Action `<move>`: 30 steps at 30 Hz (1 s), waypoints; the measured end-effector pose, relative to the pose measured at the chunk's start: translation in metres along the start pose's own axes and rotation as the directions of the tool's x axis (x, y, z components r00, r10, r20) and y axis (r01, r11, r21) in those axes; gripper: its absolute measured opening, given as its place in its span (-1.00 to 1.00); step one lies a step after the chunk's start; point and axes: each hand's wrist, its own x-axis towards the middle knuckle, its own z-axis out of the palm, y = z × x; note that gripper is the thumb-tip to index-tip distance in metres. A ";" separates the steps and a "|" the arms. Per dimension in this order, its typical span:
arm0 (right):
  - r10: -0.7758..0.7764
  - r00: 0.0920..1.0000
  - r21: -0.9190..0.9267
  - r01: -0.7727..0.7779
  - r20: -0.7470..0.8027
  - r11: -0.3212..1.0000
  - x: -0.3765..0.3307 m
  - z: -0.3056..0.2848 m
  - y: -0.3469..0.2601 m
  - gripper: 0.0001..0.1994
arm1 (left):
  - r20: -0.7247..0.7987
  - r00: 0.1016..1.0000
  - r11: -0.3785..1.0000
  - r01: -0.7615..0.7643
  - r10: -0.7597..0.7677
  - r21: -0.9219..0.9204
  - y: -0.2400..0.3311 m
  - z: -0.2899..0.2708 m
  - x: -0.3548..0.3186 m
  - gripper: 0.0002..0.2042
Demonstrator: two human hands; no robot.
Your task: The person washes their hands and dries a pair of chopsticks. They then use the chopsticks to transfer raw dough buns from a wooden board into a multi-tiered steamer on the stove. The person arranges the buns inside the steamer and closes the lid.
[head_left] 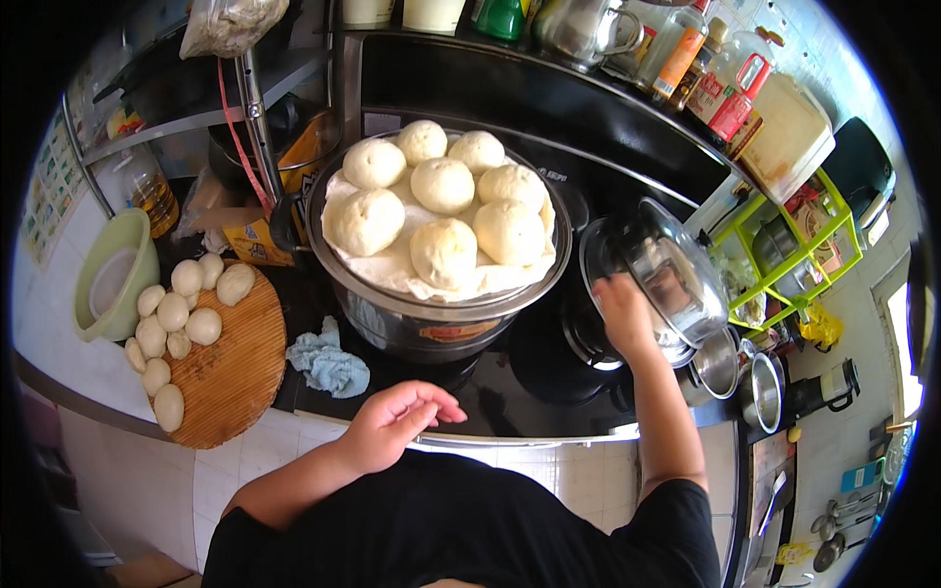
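Note:
A big steel steamer pot (431, 338) stands on the black stove in front of me. White buns (448, 247) sit spaced apart on a pale cloth (417, 216) in its top. My right hand (624, 312) is at a shiny domed lid (681, 260) right of the pot. Its fingers are blurred against the lid, so their grip does not show clearly. My left hand (400, 419) hovers over the stove's front edge, fingers loosely bent and holding nothing. A crumpled light blue cloth (331, 361) lies nearest to it, on the left.
Several dough balls lie on a round wooden board (230, 377) at the left, beside a pale green basin (123, 279). Steel pots (714, 367) stand at the right, near a green rack (833, 230). Bottles (676, 59) and a metal jug (585, 29) line the back shelf.

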 end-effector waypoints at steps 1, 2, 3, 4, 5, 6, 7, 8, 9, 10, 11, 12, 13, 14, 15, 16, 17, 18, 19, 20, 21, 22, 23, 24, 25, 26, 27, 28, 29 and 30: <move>0.205 0.965 0.429 -0.117 -0.164 0.895 -0.002 -0.001 -0.004 -0.80 | 0.011 1.000 1.000 -0.001 0.000 0.018 -0.001 0.000 -0.001 -0.81; 0.446 0.869 0.785 -0.118 -0.214 0.608 -0.003 -0.002 -0.010 -0.84 | 0.022 1.000 0.999 -0.001 0.000 0.035 -0.002 -0.001 -0.001 -0.81; 0.418 0.847 0.853 0.075 -0.328 0.516 -0.001 -0.001 -0.013 -0.90 | 0.008 1.000 1.000 0.010 -0.010 -0.004 -0.005 -0.001 0.002 -0.81; 0.254 0.945 0.611 -0.080 -0.204 0.788 0.000 0.000 -0.010 -0.89 | 0.012 1.000 1.000 0.013 -0.013 0.000 -0.004 0.000 0.002 -0.81; 0.144 0.990 0.258 -0.138 -0.007 0.956 0.005 0.001 -0.002 -0.87 | 0.016 1.000 1.000 0.017 -0.017 0.003 -0.003 0.001 0.002 -0.81; 0.112 0.969 -0.130 -0.085 0.222 0.988 0.006 -0.001 0.006 -0.86 | 0.019 1.000 1.000 0.020 -0.020 0.005 -0.002 0.001 0.001 -0.81; -0.203 0.977 -0.054 0.207 0.064 0.977 0.004 -0.011 0.011 -0.84 | 0.017 1.000 1.000 0.022 -0.022 0.001 -0.003 0.001 0.001 -0.81; 0.257 0.956 0.423 -0.177 -0.142 0.889 0.004 -0.010 0.005 -0.86 | 0.014 1.000 1.000 0.024 -0.024 -0.004 -0.004 0.000 0.001 -0.81; 0.306 0.915 0.681 -0.049 -0.262 0.730 0.007 -0.009 0.005 -0.85 | 0.011 1.000 1.000 0.026 -0.026 -0.009 -0.005 -0.001 0.001 -0.81; 0.147 0.902 0.510 0.090 -0.406 0.855 0.007 -0.005 0.012 -0.83 | 0.019 0.999 0.999 0.034 -0.034 -0.011 -0.004 -0.002 0.001 -0.81; -0.024 0.850 0.297 0.210 -0.526 0.932 0.009 -0.003 0.016 -0.81 | 0.020 0.999 0.999 0.038 -0.037 -0.038 -0.007 -0.001 0.001 -0.81; -0.032 0.999 -0.185 0.023 -0.044 0.982 0.009 -0.008 0.018 -0.79 | 0.040 0.998 0.998 0.045 -0.043 -0.046 -0.006 0.000 0.000 -0.81; 0.054 0.998 -0.180 -0.046 0.039 0.982 0.012 -0.015 0.004 -0.79 | 0.042 0.998 0.998 0.047 -0.045 -0.049 -0.005 -0.001 -0.002 -0.81; 0.133 0.983 -0.182 -0.109 0.125 0.977 0.015 -0.022 -0.016 -0.79 | 0.038 0.998 0.997 0.048 -0.046 -0.054 -0.004 -0.004 -0.005 -0.81; 0.234 0.971 0.112 -0.228 -0.051 0.967 0.020 -0.032 -0.037 -0.85 | 0.029 1.000 0.998 0.011 -0.009 -0.063 -0.005 -0.004 -0.007 -0.82; 0.253 0.933 0.427 -0.125 -0.257 0.895 0.019 -0.036 -0.038 -0.92 | 0.031 0.999 0.997 0.027 -0.025 -0.067 -0.005 -0.004 -0.007 -0.82; 0.208 0.913 0.662 0.084 -0.351 0.744 0.020 -0.027 -0.036 -0.93 | 0.033 0.999 0.997 0.044 -0.042 -0.070 -0.005 -0.004 -0.005 -0.83; -0.145 0.906 0.258 0.262 -0.397 0.930 0.026 -0.027 -0.042 -0.92 | 0.035 0.998 0.996 0.060 -0.058 -0.072 -0.006 -0.004 -0.004 -0.83; -0.480 0.784 -0.175 0.449 -0.394 0.876 0.034 -0.026 -0.054 -0.91 | 0.040 0.998 0.997 0.057 -0.055 -0.044 -0.006 -0.005 -0.005 -0.82; -0.128 0.978 -0.320 0.176 0.166 0.931 0.037 -0.024 -0.061 -0.91 | 0.047 0.998 0.998 0.040 -0.037 -0.051 -0.004 -0.005 -0.007 -0.82; -0.185 0.979 -0.261 0.202 0.087 0.944 0.037 -0.030 -0.060 -0.91 | 0.054 0.998 0.998 0.023 -0.020 -0.057 -0.002 -0.005 -0.010 -0.82; -0.245 0.969 -0.203 0.242 0.010 0.949 0.039 -0.037 -0.062 -0.92 | 0.051 0.999 0.998 0.003 0.001 -0.069 -0.002 -0.006 -0.014 -0.83; -0.073 0.969 0.050 0.087 -0.237 0.995 0.040 -0.051 -0.084 -0.91 | 0.041 0.999 0.999 -0.009 0.011 -0.044 -0.003 -0.009 -0.017 -0.83; 0.154 0.887 0.493 0.092 -0.435 0.865 0.045 -0.044 -0.082 -0.91 | 0.014 1.000 0.998 0.005 -0.004 -0.058 -0.005 -0.013 -0.018 -0.84; -0.154 0.866 0.129 0.242 -0.476 0.962 0.050 -0.039 -0.078 -0.91 | -0.001 1.000 0.997 0.023 -0.023 -0.069 -0.006 -0.017 -0.018 -0.84; -0.448 0.801 -0.247 0.377 -0.397 0.893 0.053 -0.036 -0.078 -0.90 | -0.016 0.999 0.996 0.041 -0.042 -0.080 -0.006 -0.019 -0.019 -0.84; -0.090 0.978 -0.393 0.158 0.186 0.906 0.051 -0.036 -0.082 -0.88 | -0.020 0.999 0.994 0.035 -0.037 -0.100 -0.006 -0.020 -0.021 -0.84; 0.047 0.939 -0.486 0.133 0.341 0.864 0.052 -0.033 -0.088 -0.90 | -0.016 1.000 0.995 0.013 -0.014 -0.095 -0.005 -0.022 -0.024 -0.84; -0.108 0.990 -0.298 0.131 0.093 0.945 0.049 -0.038 -0.088 -0.91 | -0.013 1.000 0.996 -0.010 0.009 -0.090 -0.004 -0.023 -0.026 -0.84; -0.201 0.962 -0.101 0.184 -0.187 0.978 0.047 -0.043 -0.088 -0.92 | -0.011 0.999 0.996 -0.033 0.032 -0.085 -0.003 -0.025 -0.028 -0.83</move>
